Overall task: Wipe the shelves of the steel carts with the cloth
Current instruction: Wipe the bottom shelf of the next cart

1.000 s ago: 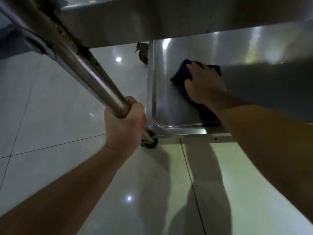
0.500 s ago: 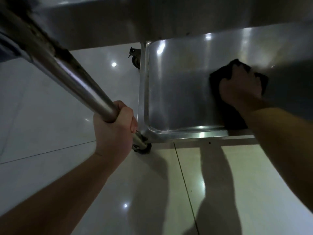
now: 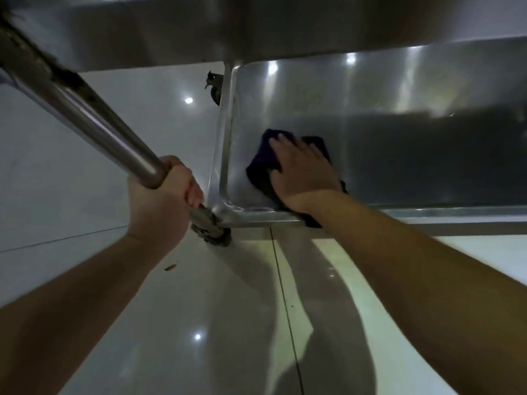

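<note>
Cloth [image 3: 263, 163] on lower shelf [image 3: 399, 115], near its left corner.

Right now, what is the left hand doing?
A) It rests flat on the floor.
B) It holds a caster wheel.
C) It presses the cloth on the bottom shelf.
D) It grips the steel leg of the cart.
D: the left hand is closed around the steel leg, while the right hand presses the dark cloth.

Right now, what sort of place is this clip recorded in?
Probably a commercial kitchen or a similar service area, though little of the room shows. A wheeled stainless steel cart stands on glossy pale floor tiles, and the right hand presses a dark cloth on its bottom shelf.
</note>
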`<state>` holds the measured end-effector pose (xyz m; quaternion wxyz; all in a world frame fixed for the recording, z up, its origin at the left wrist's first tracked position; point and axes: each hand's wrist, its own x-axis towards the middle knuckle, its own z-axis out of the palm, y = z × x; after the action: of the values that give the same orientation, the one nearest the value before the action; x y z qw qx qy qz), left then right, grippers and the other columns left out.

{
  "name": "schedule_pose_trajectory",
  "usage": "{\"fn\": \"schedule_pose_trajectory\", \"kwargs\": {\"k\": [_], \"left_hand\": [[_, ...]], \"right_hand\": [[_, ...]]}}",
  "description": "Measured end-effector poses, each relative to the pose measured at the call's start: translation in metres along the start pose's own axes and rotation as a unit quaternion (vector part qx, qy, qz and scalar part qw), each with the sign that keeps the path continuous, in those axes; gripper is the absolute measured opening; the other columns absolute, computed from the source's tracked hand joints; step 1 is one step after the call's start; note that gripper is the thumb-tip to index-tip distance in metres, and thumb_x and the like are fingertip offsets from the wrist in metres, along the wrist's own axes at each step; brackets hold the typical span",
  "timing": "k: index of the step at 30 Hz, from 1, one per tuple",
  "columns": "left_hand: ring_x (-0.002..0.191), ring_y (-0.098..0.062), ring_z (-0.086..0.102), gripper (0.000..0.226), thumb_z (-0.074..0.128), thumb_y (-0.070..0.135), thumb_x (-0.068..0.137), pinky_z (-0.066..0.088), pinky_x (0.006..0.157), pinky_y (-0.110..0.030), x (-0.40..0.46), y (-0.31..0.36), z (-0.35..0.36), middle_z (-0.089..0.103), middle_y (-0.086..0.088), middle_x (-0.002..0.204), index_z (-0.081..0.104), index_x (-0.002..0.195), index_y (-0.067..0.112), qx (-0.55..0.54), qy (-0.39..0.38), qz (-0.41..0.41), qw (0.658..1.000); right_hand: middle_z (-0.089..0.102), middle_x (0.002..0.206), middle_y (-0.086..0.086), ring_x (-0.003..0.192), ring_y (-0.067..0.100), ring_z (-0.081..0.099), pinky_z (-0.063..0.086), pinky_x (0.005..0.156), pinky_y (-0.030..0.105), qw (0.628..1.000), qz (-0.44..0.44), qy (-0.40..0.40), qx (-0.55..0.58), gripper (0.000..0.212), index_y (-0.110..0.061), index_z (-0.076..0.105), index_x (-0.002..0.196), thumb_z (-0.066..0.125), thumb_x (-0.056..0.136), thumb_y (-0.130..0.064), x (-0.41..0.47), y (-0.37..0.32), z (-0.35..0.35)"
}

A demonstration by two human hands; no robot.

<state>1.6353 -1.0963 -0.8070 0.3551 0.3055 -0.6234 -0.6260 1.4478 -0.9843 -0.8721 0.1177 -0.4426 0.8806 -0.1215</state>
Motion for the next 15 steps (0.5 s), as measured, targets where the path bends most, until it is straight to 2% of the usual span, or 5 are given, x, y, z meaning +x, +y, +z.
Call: {"fn": "schedule_pose_trajectory", "kwargs": {"k": [2, 5, 8, 12, 15], "left_hand": [[0.042, -0.021, 0.03, 0.03, 0.043, -0.002, 0.074, 0.03, 0.052, -0.033, 0.0, -0.001, 0.002, 0.031, 0.0, 0.044, 0.036, 0.05, 0.015, -0.011, 0.003, 0.001, 1.0], [0.042, -0.022, 0.03, 0.034, 0.043, -0.002, 0.073, 0.031, 0.053, -0.033, 0.002, -0.003, 0.001, 0.031, 0.0, 0.043, 0.037, 0.046, 0.019, -0.011, 0.004, 0.008, 1.0], [0.043, -0.022, 0.031, 0.033, 0.044, 0.0, 0.074, 0.033, 0.055, -0.033, 0.002, -0.004, 0.001, 0.032, 0.001, 0.044, 0.039, 0.047, 0.018, -0.007, -0.005, 0.02, 1.0], [0.043, -0.021, 0.03, 0.037, 0.044, 0.0, 0.076, 0.031, 0.053, -0.033, 0.0, -0.003, 0.003, 0.031, 0.001, 0.044, 0.04, 0.046, 0.021, -0.022, 0.006, 0.016, 1.0], [0.042, -0.02, 0.03, 0.035, 0.045, 0.0, 0.075, 0.031, 0.052, -0.031, -0.001, -0.002, 0.004, 0.031, 0.001, 0.044, 0.039, 0.046, 0.019, -0.024, 0.013, 0.017, 0.999]], "right_hand": [[0.02, 0.17, -0.002, 0.156, 0.023, 0.019, 0.014, 0.126, 0.043, 0.998, 0.061, 0.022, -0.011, 0.063, -0.022, 0.022, 0.163, 0.039, 0.103, -0.036, -0.019, 0.069, -0.023], [0.038, 0.16, 0.016, 0.141, 0.041, 0.042, 0.033, 0.117, 0.051, 0.984, 0.164, 0.064, -0.006, 0.064, -0.012, 0.035, 0.157, 0.044, 0.097, -0.033, -0.055, 0.167, -0.06], [0.047, 0.146, 0.031, 0.128, 0.051, 0.049, 0.04, 0.109, 0.056, 0.955, 0.284, 0.078, 0.016, 0.075, -0.003, 0.041, 0.147, 0.035, 0.084, -0.042, -0.097, 0.226, -0.09], [0.033, 0.16, 0.023, 0.143, 0.048, 0.034, 0.033, 0.115, 0.055, 0.941, 0.334, 0.044, -0.014, 0.086, -0.005, 0.029, 0.156, 0.026, 0.081, -0.048, -0.107, 0.224, -0.089], [0.035, 0.159, 0.019, 0.139, 0.043, 0.038, 0.035, 0.113, 0.051, 0.967, 0.252, 0.03, -0.031, 0.076, -0.008, 0.033, 0.154, 0.033, 0.089, -0.047, -0.092, 0.164, -0.066]]}}
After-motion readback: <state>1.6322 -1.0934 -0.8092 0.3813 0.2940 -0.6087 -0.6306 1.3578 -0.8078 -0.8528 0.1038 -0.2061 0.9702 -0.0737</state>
